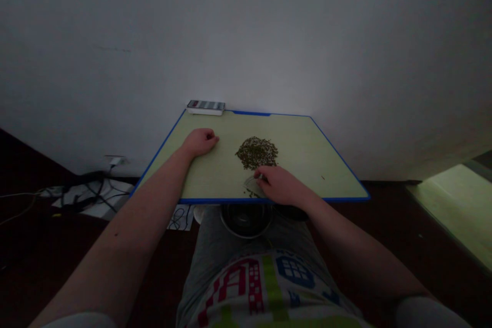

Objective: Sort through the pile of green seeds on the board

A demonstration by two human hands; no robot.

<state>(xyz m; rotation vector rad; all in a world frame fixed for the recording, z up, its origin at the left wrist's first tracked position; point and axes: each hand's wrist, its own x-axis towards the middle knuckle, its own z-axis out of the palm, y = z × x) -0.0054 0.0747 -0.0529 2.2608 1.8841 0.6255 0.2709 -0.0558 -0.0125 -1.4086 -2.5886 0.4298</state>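
Note:
On the pale tabletop (215,179) lies a loose pile of small greenish-brown seeds or beans (257,151). My right hand (280,184) is at the near side of the pile, its fingers pinched on a clear, curved piece that looks like thin plastic (249,182). A few seeds (251,193) lie beside that piece, close to the table's front edge. To the left of the pile my left hand (200,142) rests on the table with its fingers curled closed, and nothing shows in it. Below the front edge, a round metal bowl (246,234) sits at my lap, dark inside.
A white box with a striped top (206,107) stands at the table's back left corner, near the wall (246,36). Cables (88,189) and a plugged-in white adapter (115,161) are at the left. A dark round object (292,212) shows beside the bowl.

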